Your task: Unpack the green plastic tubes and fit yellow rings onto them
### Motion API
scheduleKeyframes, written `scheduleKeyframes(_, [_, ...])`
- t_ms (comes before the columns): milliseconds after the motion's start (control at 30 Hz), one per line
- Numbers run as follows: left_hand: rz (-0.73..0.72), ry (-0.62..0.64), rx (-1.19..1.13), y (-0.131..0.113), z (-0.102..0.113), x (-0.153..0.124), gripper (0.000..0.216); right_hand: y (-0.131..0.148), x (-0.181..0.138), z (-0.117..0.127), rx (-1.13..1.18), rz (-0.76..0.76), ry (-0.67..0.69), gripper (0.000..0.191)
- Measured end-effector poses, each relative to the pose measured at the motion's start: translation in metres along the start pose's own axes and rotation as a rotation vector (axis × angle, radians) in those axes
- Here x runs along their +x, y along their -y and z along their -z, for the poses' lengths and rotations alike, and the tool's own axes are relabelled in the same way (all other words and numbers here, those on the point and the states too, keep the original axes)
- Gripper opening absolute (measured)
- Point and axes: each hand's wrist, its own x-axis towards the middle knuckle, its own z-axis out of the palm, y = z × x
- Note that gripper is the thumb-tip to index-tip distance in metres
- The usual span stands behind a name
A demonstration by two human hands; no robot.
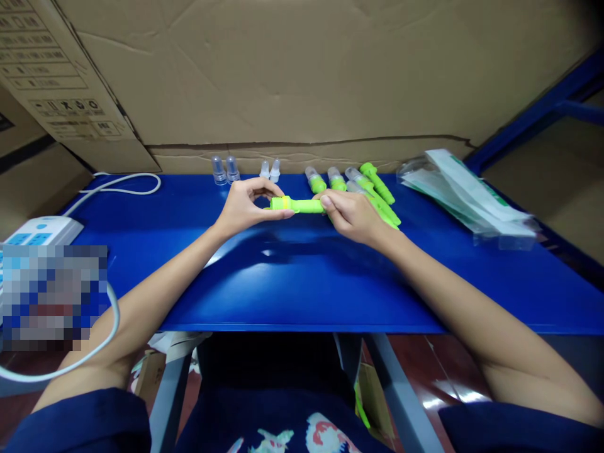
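Note:
Above the middle of the table, a bright green flashlight-shaped tube (307, 206) lies level between my two hands. My left hand (244, 206) pinches its wider, ribbed head with the thumb and fingers, next to a yellow band. The fingers of my right hand (353, 214) close round the narrow end and hide its tip. Just behind my right hand lie several similar green pieces, some with clear caps (333, 172), and one green tube (377, 184) showing no clear cap. Two clear caps (219, 171) and two small whitish translucent pieces (269, 170) stand along the back.
The blue table (302, 283) backs onto a large cardboard sheet (302, 75). A white power strip (42, 231) with a white cable sits at the left. Clear plastic bags with a white and green strip (472, 189) lie at the right.

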Motion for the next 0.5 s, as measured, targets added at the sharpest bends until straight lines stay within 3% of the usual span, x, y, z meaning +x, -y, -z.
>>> scheduleKeyframes(133, [0.012, 0.034, -0.037, -0.003, -0.002, 0.000, 0.049, 0.001, 0.000, -0.001, -0.021, 0.011, -0.038, 0.062])
scheduleKeyframes(333, [-0.011, 0.251, -0.055, -0.011, -0.008, 0.001, 0.041, -0.003, 0.000, -0.007, -0.079, 0.020, -0.127, 0.058])
scheduleKeyframes(500, [0.010, 0.356, -0.103, -0.013, -0.006, 0.002, 0.045, -0.006, 0.002, -0.007, -0.044, 0.029, -0.155, 0.058])
